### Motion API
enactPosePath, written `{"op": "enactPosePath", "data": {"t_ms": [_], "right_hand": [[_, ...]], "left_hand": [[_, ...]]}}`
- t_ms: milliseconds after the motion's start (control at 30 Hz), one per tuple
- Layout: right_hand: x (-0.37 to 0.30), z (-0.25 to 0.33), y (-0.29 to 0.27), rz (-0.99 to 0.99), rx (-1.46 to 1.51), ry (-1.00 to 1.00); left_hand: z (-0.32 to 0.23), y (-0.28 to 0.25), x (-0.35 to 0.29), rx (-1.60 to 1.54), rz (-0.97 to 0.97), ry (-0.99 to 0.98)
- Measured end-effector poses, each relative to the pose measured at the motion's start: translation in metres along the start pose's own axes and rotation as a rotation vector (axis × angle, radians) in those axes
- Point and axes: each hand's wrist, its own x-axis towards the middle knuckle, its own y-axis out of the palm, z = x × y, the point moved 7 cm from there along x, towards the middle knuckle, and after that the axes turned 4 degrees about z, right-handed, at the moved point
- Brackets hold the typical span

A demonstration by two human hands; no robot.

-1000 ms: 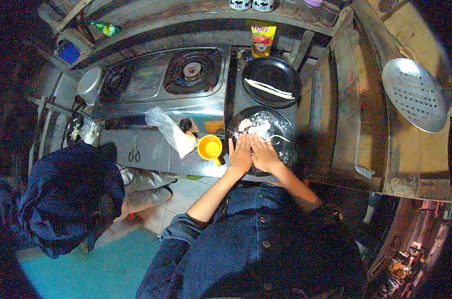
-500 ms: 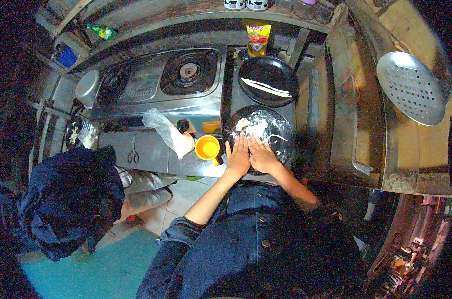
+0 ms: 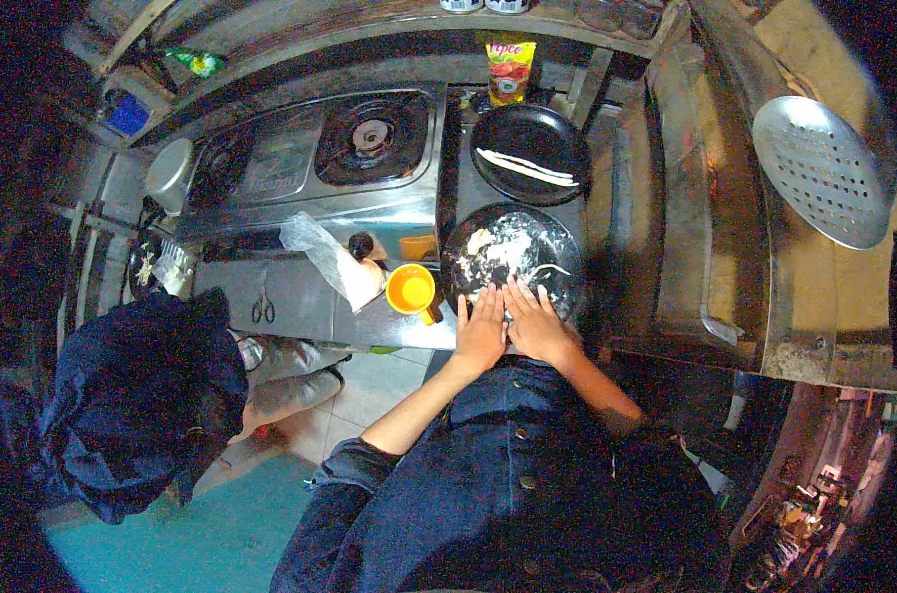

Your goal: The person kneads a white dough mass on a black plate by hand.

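My left hand (image 3: 481,328) and my right hand (image 3: 535,321) lie flat side by side, palms down and fingers stretched forward, over the near edge of a round black plate (image 3: 456,257). White flour (image 3: 515,239) is smeared across this plate. A small dough lump (image 3: 478,241) sits at its left, and a thin dough strip (image 3: 551,268) curves at its right. Whatever lies beneath my palms is hidden. Just behind stands another black plate (image 3: 529,130) holding two long white dough strips (image 3: 525,167). Left of my hands is a yellow mug (image 3: 411,290).
A clear plastic bag of white powder (image 3: 354,282) leans beside the mug. Scissors (image 3: 262,308) lie farther left, below a gas stove (image 3: 369,138). A yellow pouch (image 3: 509,74) stands at the back. A perforated metal skimmer (image 3: 822,173) is at right; another person (image 3: 142,405) sits at left.
Both hands have slid back toward me across the plate, baring more of its floured middle. The plates, dough strips and mug look unmoved.
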Motion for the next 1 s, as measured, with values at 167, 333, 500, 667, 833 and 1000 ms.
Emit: {"op": "enactPosePath", "data": {"t_ms": [167, 333, 500, 667, 833, 1000], "right_hand": [[0.005, -0.008, 0.006, 0.024, 0.008, 0.007], [0.03, -0.017, -0.002, -0.034, 0.03, 0.03], [-0.001, -0.006, 0.001, 0.091, 0.004, 0.008], [0.009, -0.008, -0.002, 0.05, -0.021, -0.004], [0.03, -0.014, -0.002, 0.022, 0.008, 0.055], [-0.003, -0.005, 0.001, 0.062, -0.006, 0.015]], "left_hand": [[-0.003, 0.0, 0.004, 0.02, 0.041, -0.021], [0.015, -0.006, 0.033, -0.005, -0.119, -0.033], [0.007, -0.001, 0.002, -0.062, 0.063, -0.028], [0.006, 0.001, 0.01, -0.047, -0.006, -0.033], [0.017, 0.003, 0.036, 0.022, -0.058, -0.027], [-0.001, 0.005, -0.002, -0.034, 0.054, -0.009]]}}
